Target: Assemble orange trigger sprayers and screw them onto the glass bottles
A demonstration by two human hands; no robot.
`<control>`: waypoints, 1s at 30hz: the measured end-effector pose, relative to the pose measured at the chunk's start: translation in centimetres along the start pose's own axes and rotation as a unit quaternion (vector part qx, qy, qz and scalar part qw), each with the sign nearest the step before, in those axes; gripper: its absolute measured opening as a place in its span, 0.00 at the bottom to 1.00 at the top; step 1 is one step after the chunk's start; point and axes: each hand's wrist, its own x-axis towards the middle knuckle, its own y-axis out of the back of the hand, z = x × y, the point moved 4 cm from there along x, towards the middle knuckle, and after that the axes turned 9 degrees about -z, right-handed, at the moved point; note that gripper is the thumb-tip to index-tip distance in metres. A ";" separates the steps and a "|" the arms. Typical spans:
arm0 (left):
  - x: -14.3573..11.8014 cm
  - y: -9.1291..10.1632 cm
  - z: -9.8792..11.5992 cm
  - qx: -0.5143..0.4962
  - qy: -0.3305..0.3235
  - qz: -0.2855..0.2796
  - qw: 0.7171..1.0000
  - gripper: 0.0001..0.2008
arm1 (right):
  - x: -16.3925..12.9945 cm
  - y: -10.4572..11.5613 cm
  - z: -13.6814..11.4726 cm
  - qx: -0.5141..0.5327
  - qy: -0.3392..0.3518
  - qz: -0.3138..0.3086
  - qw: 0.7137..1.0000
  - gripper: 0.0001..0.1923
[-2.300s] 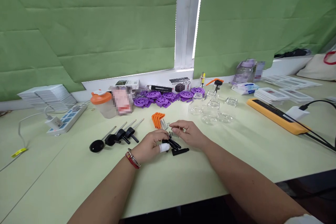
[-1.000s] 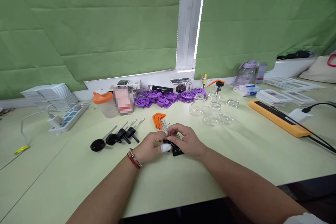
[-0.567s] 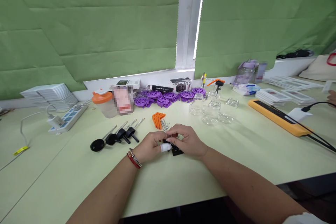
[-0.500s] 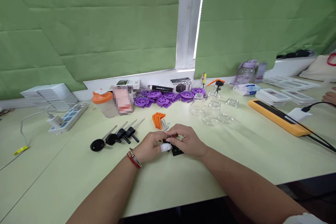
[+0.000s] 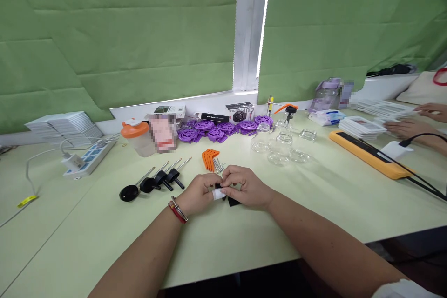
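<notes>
Since a moment ago the right hand (image 5: 248, 188) has closed in until its fingertips meet the left hand (image 5: 199, 192), both pinched shut around a small black part (image 5: 232, 201) low over the table (image 5: 314, 205). Working it well looks to need a steady left grip while the right fingers align. Four black-knobbed rods (image 5: 153, 181) lie left, one orange bundle (image 5: 209, 158) behind, about four glass jars (image 5: 281, 146) beyond.
</notes>
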 end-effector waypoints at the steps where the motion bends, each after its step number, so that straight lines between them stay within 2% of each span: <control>1: 0.0 0.0 0.0 -0.001 -0.002 0.001 1.000 0.13 | 0.0 0.0 0.0 0.004 -0.001 -0.001 1.000 0.03; 12: 0.0 0.3 -0.3 0.027 0.013 0.003 1.000 0.13 | 0.0 0.1 0.0 -0.024 0.000 -0.007 1.000 0.06; 15: -0.2 0.8 -0.7 0.043 0.043 0.006 0.998 0.12 | 0.0 0.9 0.5 -0.034 -0.013 0.038 0.999 0.08; 19: -0.7 1.6 -1.7 0.103 0.112 -0.007 0.988 0.14 | -0.3 2.4 2.1 -0.059 -0.067 0.122 0.989 0.09; 23: -1.2 2.0 -3.1 0.169 0.188 -0.031 0.967 0.15 | -0.6 3.2 3.3 -0.084 -0.125 0.152 0.977 0.09; 26: -1.3 1.9 -3.8 0.174 0.209 -0.043 0.961 0.16 | -0.7 3.2 3.6 -0.094 -0.156 0.141 0.973 0.08; 30: -1.3 2.0 -4.2 0.170 0.202 -0.025 0.964 0.16 | -0.6 2.4 3.6 -0.103 -0.198 0.052 0.973 0.07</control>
